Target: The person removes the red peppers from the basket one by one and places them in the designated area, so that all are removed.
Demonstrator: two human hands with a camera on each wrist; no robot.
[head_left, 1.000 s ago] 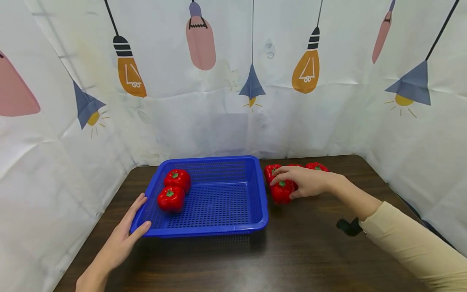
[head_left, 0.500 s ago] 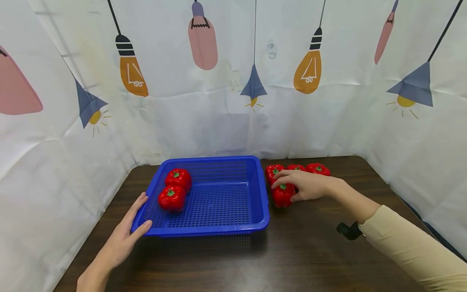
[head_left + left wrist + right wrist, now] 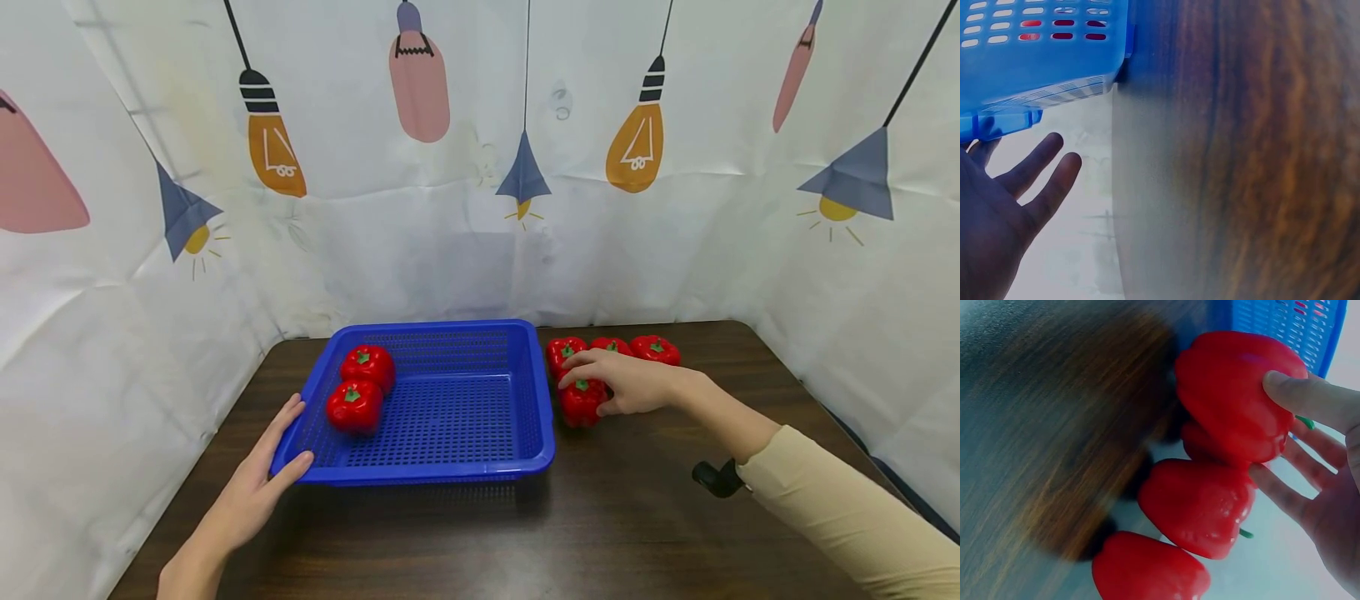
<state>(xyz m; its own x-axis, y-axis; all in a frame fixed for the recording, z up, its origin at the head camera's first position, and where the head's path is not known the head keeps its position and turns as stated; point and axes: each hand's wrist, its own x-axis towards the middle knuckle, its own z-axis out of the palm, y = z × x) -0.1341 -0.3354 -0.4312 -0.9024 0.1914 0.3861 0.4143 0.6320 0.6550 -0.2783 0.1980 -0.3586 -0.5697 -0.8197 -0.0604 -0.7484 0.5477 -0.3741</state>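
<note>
My right hand point(image 3: 630, 379) pinches a red bell pepper point(image 3: 1241, 394) from above, thumb on the near side and fingers over the far side. This pepper stands just right of a blue basket point(image 3: 442, 475). Close around it are several more red bell peppers, one behind it point(image 3: 562, 350), others to the right, partly covered by the hand. At the basket's near left corner my left hand point(image 3: 243, 500) rests with straight, spread fingers, thumb along the front rim. Inside the basket, toward the left, sit two red bell peppers point(image 3: 354, 408), one behind the other.
The dark wooden table point(image 3: 480, 542) has a white curtain point(image 3: 450, 250) with printed lamps behind it and at both sides. A black wrist-camera piece point(image 3: 717, 478) sticks out at the right sleeve point(image 3: 847, 508).
Slightly lower in the head view, the right hand and its pepper have come a little toward the front, showing more of the peppers behind. The left hand stays at the basket corner.
</note>
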